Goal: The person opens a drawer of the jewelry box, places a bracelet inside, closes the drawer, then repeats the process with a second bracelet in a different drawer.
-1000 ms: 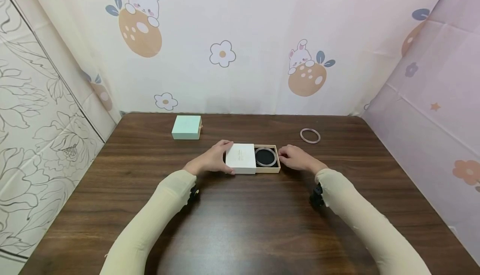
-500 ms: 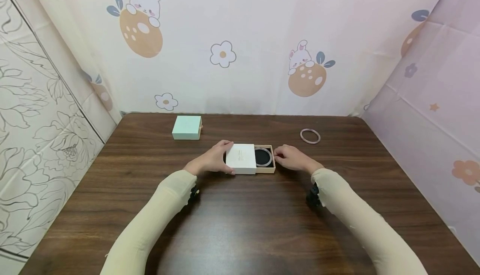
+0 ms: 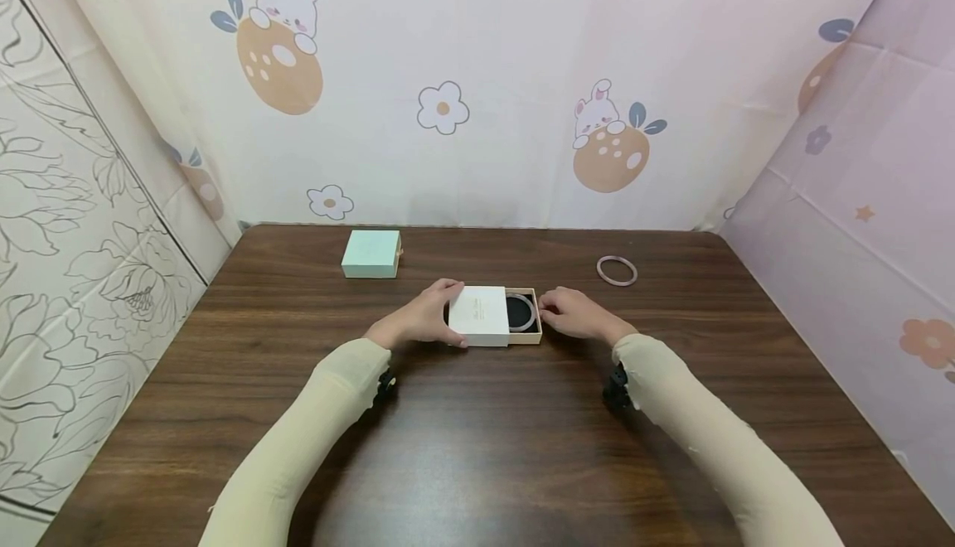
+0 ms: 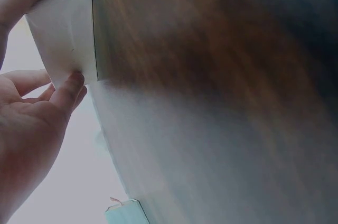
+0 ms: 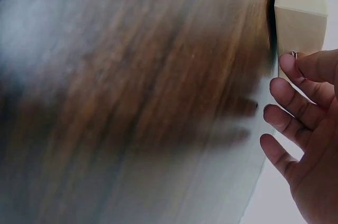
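A white jewelry box sleeve (image 3: 478,315) with small lettering lies on the table, its drawer (image 3: 539,327) partly out to the right. Inside the drawer a pale bangle (image 3: 533,312) rests on a black pad, its left part covered by the sleeve. My left hand (image 3: 427,312) grips the sleeve's left end, thumb on the near side, fingers on the far side. At the drawer's right end, my right hand (image 3: 578,313) pinches a small pull tab (image 5: 294,54) between thumb and index finger. Its other fingers are spread, as the right wrist view shows.
A mint-green box (image 3: 371,254) stands at the back left of the brown table (image 3: 477,447). Another pale bangle (image 3: 617,270) lies at the back right, beyond my right hand. A printed curtain (image 3: 507,50) hangs behind the table's back edge.
The drawer has slid left, further into the white sleeve, carrying its bangle along. My right hand has moved left with it. The left hand and sleeve have stayed in place.
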Demonstrator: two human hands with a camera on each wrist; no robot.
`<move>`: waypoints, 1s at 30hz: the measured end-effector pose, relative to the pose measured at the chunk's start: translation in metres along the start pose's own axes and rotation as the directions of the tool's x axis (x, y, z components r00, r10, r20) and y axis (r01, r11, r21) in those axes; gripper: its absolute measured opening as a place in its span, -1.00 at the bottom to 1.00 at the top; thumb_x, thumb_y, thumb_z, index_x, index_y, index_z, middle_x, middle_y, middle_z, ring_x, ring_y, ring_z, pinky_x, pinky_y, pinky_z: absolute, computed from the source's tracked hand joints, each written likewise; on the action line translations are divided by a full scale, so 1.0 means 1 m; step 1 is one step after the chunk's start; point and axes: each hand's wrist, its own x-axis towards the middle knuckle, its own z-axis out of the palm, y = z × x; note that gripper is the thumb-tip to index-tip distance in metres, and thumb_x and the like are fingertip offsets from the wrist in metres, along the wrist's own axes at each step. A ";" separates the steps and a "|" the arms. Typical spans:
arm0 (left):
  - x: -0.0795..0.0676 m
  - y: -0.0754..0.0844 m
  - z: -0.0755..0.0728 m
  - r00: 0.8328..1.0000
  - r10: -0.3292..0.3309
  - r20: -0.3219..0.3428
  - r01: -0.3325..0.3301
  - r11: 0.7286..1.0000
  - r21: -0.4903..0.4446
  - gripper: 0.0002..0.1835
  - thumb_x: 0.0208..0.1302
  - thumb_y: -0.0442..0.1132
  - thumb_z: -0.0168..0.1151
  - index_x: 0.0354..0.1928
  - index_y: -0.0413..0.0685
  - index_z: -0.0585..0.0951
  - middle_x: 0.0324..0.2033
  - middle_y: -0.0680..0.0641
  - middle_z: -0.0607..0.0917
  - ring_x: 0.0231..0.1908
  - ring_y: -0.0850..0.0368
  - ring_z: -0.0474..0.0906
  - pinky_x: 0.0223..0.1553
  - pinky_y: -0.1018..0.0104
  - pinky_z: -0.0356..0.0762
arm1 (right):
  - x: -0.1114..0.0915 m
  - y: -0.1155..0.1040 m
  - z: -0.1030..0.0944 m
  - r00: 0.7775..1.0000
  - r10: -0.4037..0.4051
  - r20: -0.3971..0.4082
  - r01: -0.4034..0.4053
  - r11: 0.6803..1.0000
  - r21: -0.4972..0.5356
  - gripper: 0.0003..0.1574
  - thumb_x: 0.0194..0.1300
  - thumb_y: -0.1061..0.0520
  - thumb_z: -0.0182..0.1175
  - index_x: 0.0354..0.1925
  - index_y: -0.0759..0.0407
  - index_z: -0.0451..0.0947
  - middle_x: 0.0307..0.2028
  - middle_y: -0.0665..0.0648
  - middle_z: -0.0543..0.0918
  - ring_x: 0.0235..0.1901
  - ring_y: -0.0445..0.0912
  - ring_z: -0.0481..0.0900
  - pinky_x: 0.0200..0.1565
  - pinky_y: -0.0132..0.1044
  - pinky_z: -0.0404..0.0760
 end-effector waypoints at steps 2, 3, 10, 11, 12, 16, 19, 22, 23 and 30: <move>0.000 0.000 0.000 1.000 0.000 -0.002 0.000 1.000 0.002 0.13 -0.11 -0.06 0.57 0.43 -0.33 0.11 0.33 -0.23 0.21 0.27 -0.04 0.22 0.23 0.12 0.24 | 0.001 -0.001 0.000 1.000 -0.001 -0.002 0.001 1.000 0.002 -0.81 0.29 0.26 0.08 -0.46 0.13 0.51 -0.49 0.00 0.48 -0.40 -0.08 0.40 -0.27 -0.12 0.40; 0.000 0.000 0.000 1.000 -0.001 -0.002 0.001 1.000 0.003 0.14 -0.11 -0.05 0.57 0.43 -0.33 0.11 0.33 -0.23 0.21 0.27 -0.05 0.22 0.23 0.12 0.24 | 0.002 -0.002 0.000 1.000 -0.002 -0.003 0.002 1.000 0.003 -0.82 0.29 0.26 0.08 -0.46 0.13 0.52 -0.49 0.00 0.48 -0.40 -0.07 0.40 -0.26 -0.12 0.40; 0.000 0.000 0.000 1.000 -0.003 -0.002 0.003 1.000 0.003 0.14 -0.10 -0.05 0.56 0.43 -0.32 0.10 0.33 -0.22 0.21 0.28 -0.04 0.22 0.23 0.13 0.24 | 0.006 -0.002 0.003 1.000 -0.007 -0.003 0.007 1.000 -0.016 -0.82 0.30 0.24 0.09 -0.46 0.11 0.51 -0.49 -0.01 0.48 -0.38 -0.08 0.39 -0.26 -0.14 0.40; 0.000 0.000 0.000 1.000 -0.003 -0.002 0.003 1.000 0.001 0.14 -0.10 -0.05 0.56 0.43 -0.32 0.10 0.33 -0.22 0.21 0.27 -0.04 0.22 0.23 0.13 0.24 | 0.007 -0.002 0.003 1.000 -0.006 -0.002 0.006 1.000 -0.016 -0.82 0.30 0.24 0.09 -0.46 0.10 0.51 -0.49 -0.01 0.48 -0.38 -0.08 0.39 -0.26 -0.14 0.40; -0.001 0.000 0.000 1.000 -0.005 -0.001 0.005 1.000 0.000 0.14 -0.10 -0.05 0.56 0.43 -0.32 0.10 0.33 -0.22 0.21 0.28 -0.04 0.22 0.23 0.13 0.24 | 0.007 -0.002 0.003 1.000 -0.005 -0.001 0.005 1.000 -0.017 -0.82 0.30 0.24 0.09 -0.46 0.10 0.51 -0.49 -0.01 0.48 -0.37 -0.08 0.39 -0.26 -0.14 0.39; 0.000 0.000 0.000 1.000 -0.003 0.000 0.003 1.000 0.005 0.14 -0.11 -0.04 0.56 0.43 -0.33 0.10 0.33 -0.22 0.21 0.28 -0.04 0.22 0.23 0.13 0.24 | 0.009 -0.003 0.004 1.000 0.006 0.005 -0.006 1.000 -0.014 -0.82 0.31 0.23 0.09 -0.46 0.10 0.51 -0.49 0.00 0.48 -0.38 -0.08 0.39 -0.26 -0.14 0.39; 0.000 -0.001 0.001 1.000 -0.002 -0.002 0.002 1.000 0.009 0.14 -0.11 -0.04 0.56 0.43 -0.33 0.11 0.33 -0.22 0.21 0.27 -0.04 0.22 0.23 0.13 0.24 | 0.009 -0.004 0.006 1.000 0.005 0.002 -0.005 1.000 -0.015 -0.81 0.31 0.23 0.08 -0.47 0.10 0.49 -0.50 0.00 0.46 -0.40 -0.08 0.38 -0.27 -0.14 0.39; 0.001 -0.001 0.001 1.000 -0.004 -0.001 0.004 1.000 0.012 0.14 -0.11 -0.04 0.56 0.43 -0.33 0.10 0.33 -0.22 0.21 0.27 -0.04 0.23 0.22 0.14 0.24 | 0.010 -0.004 0.007 1.000 -0.007 -0.005 0.007 1.000 -0.014 -0.80 0.30 0.24 0.09 -0.48 0.10 0.49 -0.50 -0.01 0.46 -0.40 -0.08 0.38 -0.28 -0.14 0.39; 0.000 -0.001 0.001 1.000 -0.003 0.000 0.003 1.000 0.014 0.14 -0.11 -0.04 0.56 0.43 -0.33 0.10 0.33 -0.22 0.21 0.27 -0.04 0.23 0.23 0.14 0.24 | 0.011 -0.004 0.007 1.000 -0.007 -0.005 0.007 1.000 -0.014 -0.81 0.30 0.24 0.09 -0.47 0.10 0.50 -0.50 0.00 0.47 -0.40 -0.08 0.39 -0.27 -0.14 0.39; 0.000 -0.001 0.000 1.000 0.005 0.002 -0.005 1.000 0.018 0.15 -0.11 -0.03 0.57 0.42 -0.34 0.11 0.33 -0.23 0.21 0.27 -0.04 0.22 0.23 0.13 0.24 | 0.012 -0.007 0.007 1.000 -0.009 0.005 0.009 1.000 -0.004 -0.81 0.30 0.24 0.08 -0.46 0.12 0.52 -0.48 0.00 0.48 -0.38 -0.07 0.39 -0.25 -0.13 0.39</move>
